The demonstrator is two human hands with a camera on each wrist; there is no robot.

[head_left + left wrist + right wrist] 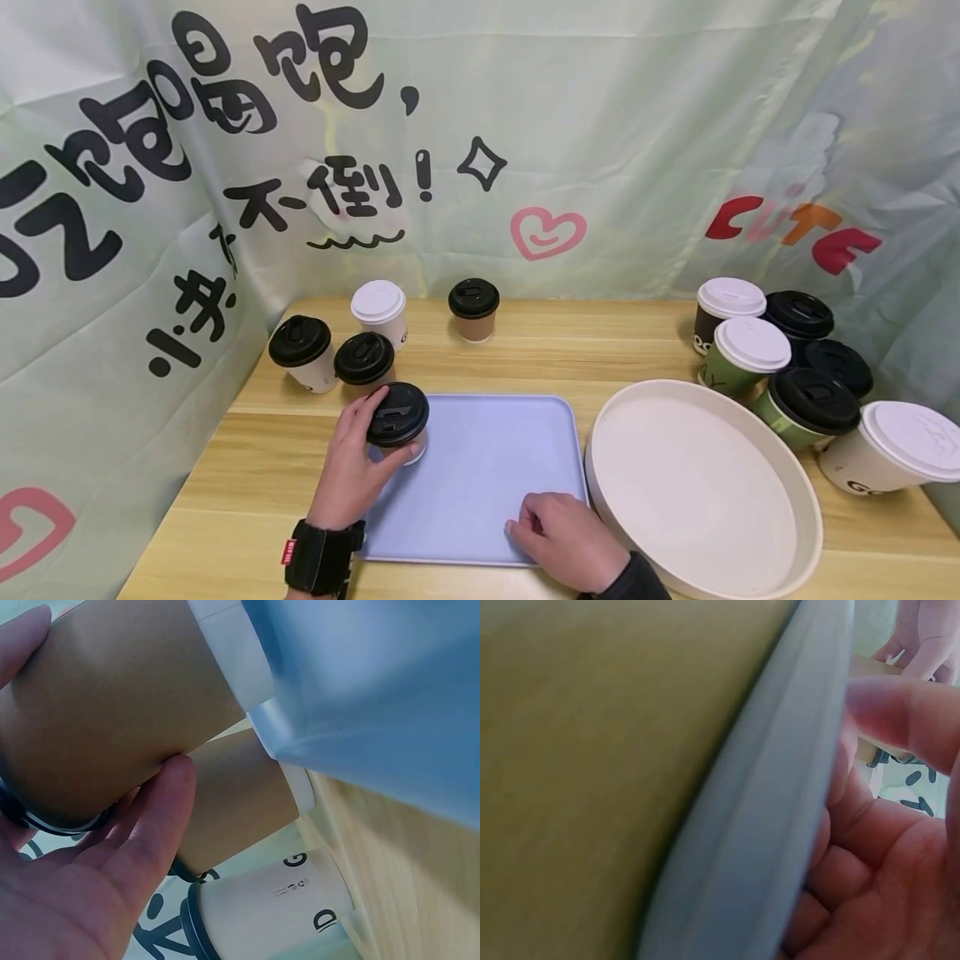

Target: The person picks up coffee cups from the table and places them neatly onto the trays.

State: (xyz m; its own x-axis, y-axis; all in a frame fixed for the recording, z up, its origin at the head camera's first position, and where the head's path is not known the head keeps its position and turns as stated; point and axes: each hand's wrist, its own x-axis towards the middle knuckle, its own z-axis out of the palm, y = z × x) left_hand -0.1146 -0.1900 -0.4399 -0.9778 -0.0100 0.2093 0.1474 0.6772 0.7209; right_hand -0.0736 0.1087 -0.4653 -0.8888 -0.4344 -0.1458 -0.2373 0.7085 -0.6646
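One left-hand grip (351, 471) curls round a black-lidded cup (401, 417).

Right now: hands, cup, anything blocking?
Left hand grips black-lidded cup at blue tray, left side. Right hand curled, no cup. Another cup close behind.

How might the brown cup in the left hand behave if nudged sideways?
The brown cup would probably tip fairly easily, since it narrows from its black lid to its white base. On its side, that round, tapered wall would likely roll in an arc. Its weight is harder to judge: the lid hides any contents.
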